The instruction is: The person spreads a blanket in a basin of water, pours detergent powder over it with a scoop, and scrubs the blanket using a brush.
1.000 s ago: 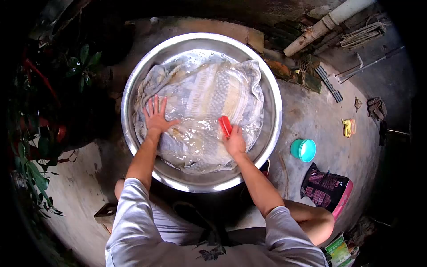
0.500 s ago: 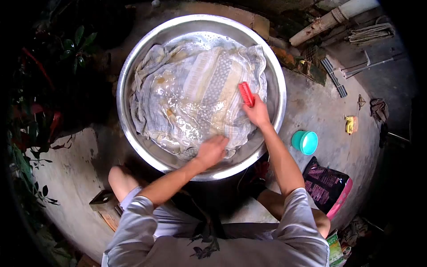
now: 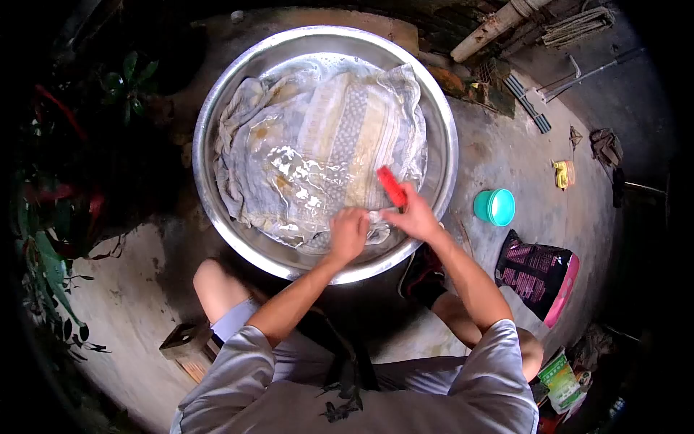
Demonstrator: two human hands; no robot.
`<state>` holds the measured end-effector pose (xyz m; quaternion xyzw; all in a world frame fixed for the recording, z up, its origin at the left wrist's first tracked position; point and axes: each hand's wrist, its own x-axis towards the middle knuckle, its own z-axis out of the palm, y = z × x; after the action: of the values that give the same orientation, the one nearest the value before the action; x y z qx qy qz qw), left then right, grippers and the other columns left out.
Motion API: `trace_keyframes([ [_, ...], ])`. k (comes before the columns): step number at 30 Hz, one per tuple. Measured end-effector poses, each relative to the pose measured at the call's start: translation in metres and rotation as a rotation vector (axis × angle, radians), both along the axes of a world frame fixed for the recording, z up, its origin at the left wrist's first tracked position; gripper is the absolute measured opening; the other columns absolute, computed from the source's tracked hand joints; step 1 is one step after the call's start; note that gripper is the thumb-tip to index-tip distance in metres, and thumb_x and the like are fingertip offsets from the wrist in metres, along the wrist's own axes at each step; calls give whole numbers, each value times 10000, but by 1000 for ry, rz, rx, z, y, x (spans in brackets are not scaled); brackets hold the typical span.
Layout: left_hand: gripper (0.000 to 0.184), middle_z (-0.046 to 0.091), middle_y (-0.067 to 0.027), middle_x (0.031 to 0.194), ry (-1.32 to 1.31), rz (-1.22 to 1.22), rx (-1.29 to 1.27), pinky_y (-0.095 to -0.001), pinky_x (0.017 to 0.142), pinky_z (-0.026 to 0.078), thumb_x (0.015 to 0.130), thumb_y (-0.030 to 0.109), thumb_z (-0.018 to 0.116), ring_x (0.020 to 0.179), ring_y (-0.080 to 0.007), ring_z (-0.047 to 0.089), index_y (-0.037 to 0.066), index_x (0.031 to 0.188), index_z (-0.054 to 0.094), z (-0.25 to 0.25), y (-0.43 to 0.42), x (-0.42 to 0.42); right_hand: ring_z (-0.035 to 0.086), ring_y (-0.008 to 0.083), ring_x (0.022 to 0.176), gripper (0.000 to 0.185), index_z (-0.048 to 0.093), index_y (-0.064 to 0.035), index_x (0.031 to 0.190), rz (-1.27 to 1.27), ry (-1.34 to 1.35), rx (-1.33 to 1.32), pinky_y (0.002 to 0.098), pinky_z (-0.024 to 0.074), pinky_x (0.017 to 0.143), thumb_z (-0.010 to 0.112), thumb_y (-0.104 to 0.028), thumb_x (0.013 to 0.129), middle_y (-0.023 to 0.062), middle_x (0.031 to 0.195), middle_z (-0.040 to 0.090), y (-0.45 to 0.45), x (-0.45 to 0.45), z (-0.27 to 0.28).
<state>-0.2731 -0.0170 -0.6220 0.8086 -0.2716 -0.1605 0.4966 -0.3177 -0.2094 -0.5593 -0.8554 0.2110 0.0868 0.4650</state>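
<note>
A wide metal basin point(image 3: 206, 181) holds a wet, striped grey and beige cloth point(image 3: 314, 137) lying in soapy water. My left hand point(image 3: 349, 233) is closed on the cloth's near edge, close to the basin's front rim. Just to its right, my right hand point(image 3: 418, 215) holds a red brush point(image 3: 392, 186), its head pointing up and left above the cloth. The thumb of that hand reaches toward a small bunched piece of cloth between the two hands.
To the right stand a teal bucket point(image 3: 494, 207) and a black and pink bag point(image 3: 536, 275). A yellow item point(image 3: 562, 174) lies beyond them. Leafy plants point(image 3: 54, 267) line the left, and a wooden stool point(image 3: 186, 343) is at lower left.
My left hand has moved from spread flat on the cloth's left side to gripping its near edge. My right hand went up and right with the brush, then came back down toward my left.
</note>
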Motion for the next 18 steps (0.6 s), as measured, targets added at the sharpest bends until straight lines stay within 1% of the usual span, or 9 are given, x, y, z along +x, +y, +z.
trace_keyframes([
  [3, 106, 622, -166, 881, 101, 22, -88, -465, 753, 442, 842, 72, 579, 861, -379, 569, 38, 928, 631, -2, -2, 6, 616, 321, 880, 440, 514, -34, 1083, 175, -113, -121, 403, 491, 803, 772, -169, 754, 150, 982, 607, 31, -4, 7],
  [5, 100, 618, -166, 873, 164, 3, -172, -469, 742, 434, 842, 68, 582, 840, -382, 567, 35, 925, 626, -3, 2, 10, 607, 381, 987, 457, 524, -54, 1131, 171, 97, -259, 435, 497, 841, 750, -200, 762, 201, 1072, 595, 38, -5, -4],
  [7, 100, 601, -145, 856, 321, 20, -130, -362, 730, 456, 869, 93, 590, 801, -271, 582, 3, 907, 613, -4, 8, 3, 599, 411, 987, 363, 538, -54, 1092, 133, 113, -260, 475, 494, 831, 699, -161, 785, 210, 1049, 614, 42, -1, -5],
  [8, 100, 601, -145, 856, 329, 12, -131, -362, 730, 456, 869, 93, 590, 801, -271, 582, 3, 907, 613, -9, 11, -4, 608, 411, 968, 332, 540, -47, 1068, 130, 157, -328, 481, 495, 822, 686, -159, 792, 208, 1027, 625, 43, 1, -4],
  [11, 155, 600, -113, 845, 62, 373, -79, -339, 710, 463, 861, 125, 616, 776, -232, 571, -9, 933, 588, -13, 7, -19, 621, 418, 928, 264, 549, -38, 1005, 134, 195, -440, 500, 499, 803, 664, -159, 800, 201, 1008, 643, 47, 5, 13],
  [14, 299, 587, -101, 916, 941, 656, -92, -325, 732, 490, 823, 125, 634, 803, -216, 600, -8, 1074, 540, -13, -2, -19, 619, 412, 938, 238, 567, -52, 995, -22, 139, -378, 494, 505, 803, 655, -166, 805, 185, 1025, 640, 57, -9, 15],
  [15, 299, 587, -101, 916, 927, 660, -104, -325, 732, 490, 823, 125, 634, 803, -216, 600, -8, 1074, 540, -10, -2, -15, 619, 412, 938, 238, 567, -52, 995, -17, 123, -381, 494, 505, 803, 655, -166, 805, 185, 1025, 640, 59, -16, 14],
  [17, 349, 574, -140, 958, 1349, 841, -232, -360, 774, 525, 819, 150, 643, 830, -247, 615, -13, 1110, 541, 4, 0, -3, 617, 408, 918, 245, 593, -49, 977, -53, -11, -344, 475, 495, 778, 692, -110, 761, 206, 967, 638, 64, -31, 18],
  [18, 455, 565, -171, 1010, 1362, 911, -257, -425, 837, 545, 841, 209, 635, 848, -287, 619, -17, 1208, 490, -10, 3, -3, 617, 408, 918, 245, 593, -49, 977, -43, -31, -341, 475, 495, 778, 692, -110, 761, 206, 967, 638, 64, -40, 18],
])
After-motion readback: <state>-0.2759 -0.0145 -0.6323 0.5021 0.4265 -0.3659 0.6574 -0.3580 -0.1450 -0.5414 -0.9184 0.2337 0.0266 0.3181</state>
